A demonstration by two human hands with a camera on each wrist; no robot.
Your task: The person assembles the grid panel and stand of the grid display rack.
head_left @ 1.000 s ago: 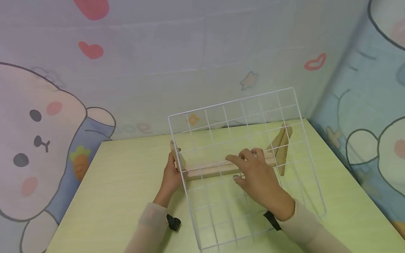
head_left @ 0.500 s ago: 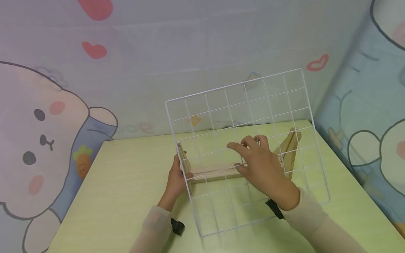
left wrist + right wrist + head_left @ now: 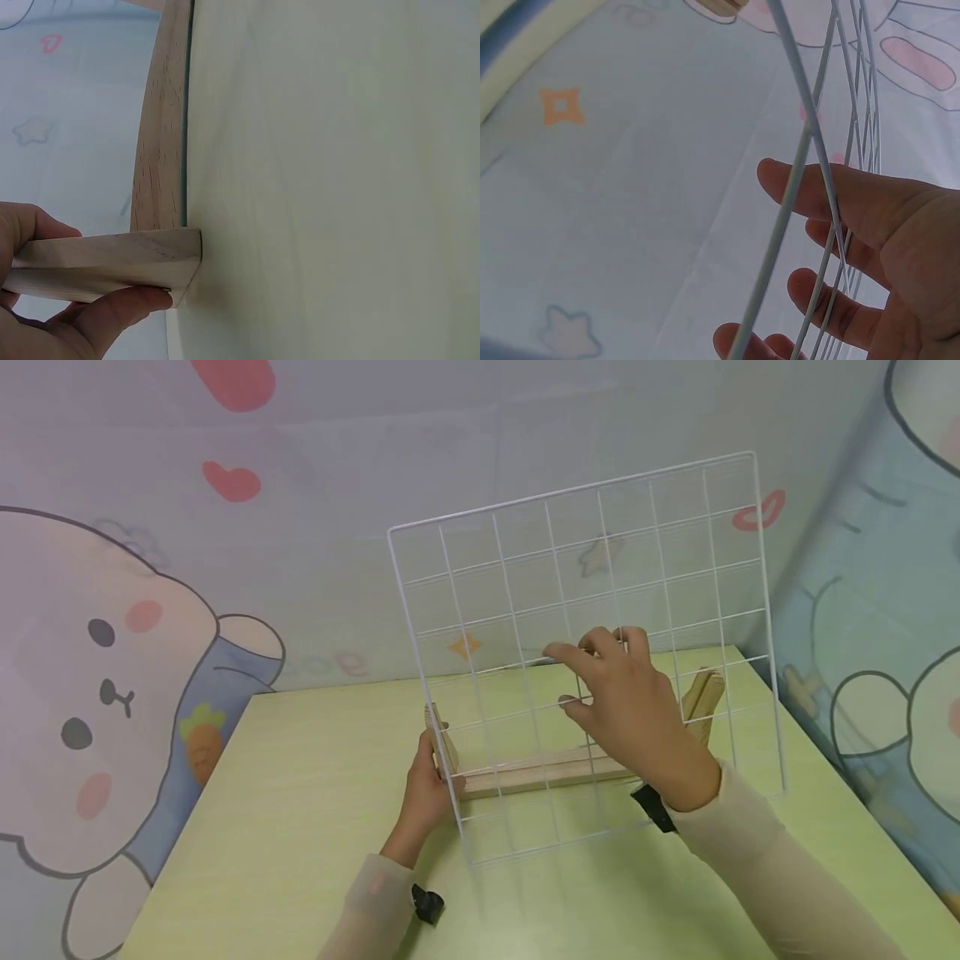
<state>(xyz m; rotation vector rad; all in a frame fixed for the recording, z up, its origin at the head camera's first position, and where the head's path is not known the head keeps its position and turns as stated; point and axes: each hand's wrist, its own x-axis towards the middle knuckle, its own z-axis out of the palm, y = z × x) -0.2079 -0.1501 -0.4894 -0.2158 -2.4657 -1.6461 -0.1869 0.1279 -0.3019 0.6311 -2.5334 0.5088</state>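
A white wire grid panel (image 3: 570, 492) stands tilted above the table, held by my right hand (image 3: 626, 710). In the right wrist view, the fingers of that hand (image 3: 922, 247) reach through the mesh around the wires. Behind the panel is a wooden stand with a long crossbar (image 3: 540, 773) and a slanted right end piece (image 3: 705, 697). My left hand (image 3: 423, 793) grips its left end piece (image 3: 444, 739), thumb on one side and fingers on the other. The left wrist view shows the thumb pressed along that end piece (image 3: 112, 255). My right forearm hides part of the stand.
The pale yellow-green table (image 3: 300, 760) ends at the back against a printed cloth wall (image 3: 337, 568). Another printed cloth (image 3: 862, 652) borders the right side. Black devices sit at the left wrist (image 3: 427, 904) and right wrist (image 3: 654, 808).
My right hand has raised the grid panel, its top edge now much higher and its lower edge farther from me. The left hand keeps its grip on the stand, which has shifted slightly.
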